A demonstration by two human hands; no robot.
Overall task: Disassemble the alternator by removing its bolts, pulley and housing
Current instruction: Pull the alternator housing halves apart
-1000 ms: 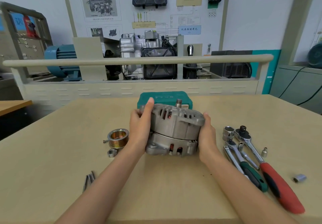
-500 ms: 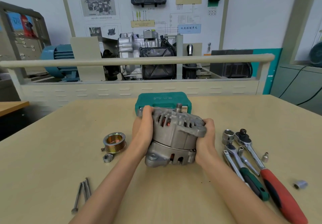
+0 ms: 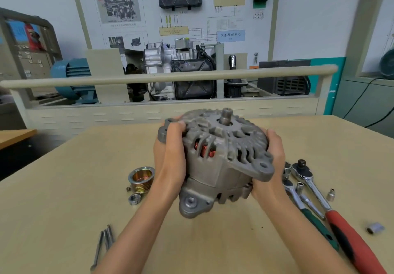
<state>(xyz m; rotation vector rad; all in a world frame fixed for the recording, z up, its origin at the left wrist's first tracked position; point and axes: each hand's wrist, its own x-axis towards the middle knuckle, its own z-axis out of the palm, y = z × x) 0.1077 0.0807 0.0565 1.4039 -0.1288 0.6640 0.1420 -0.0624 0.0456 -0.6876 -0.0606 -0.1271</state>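
Both hands, left hand [image 3: 170, 158] and right hand [image 3: 270, 167], clamp curled fingers around the centre-frame alternator [image 3: 221, 163], seemingly heavy, rigid cast metal, best gripped by its ribbed rim.

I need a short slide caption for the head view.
Both hands, left hand and right hand, grip the alternator; pulley already removed.

a light wooden table [image 3: 64, 220] carries a ribbed pulley [image 3: 141, 180] with a nut [image 3: 134, 199] just beside it, long bolts [image 3: 104, 241] near the front edge, a red-handled ratchet [image 3: 341, 220], a green-handled ratchet [image 3: 307, 209] and loose sockets [image 3: 375, 229] on the right.
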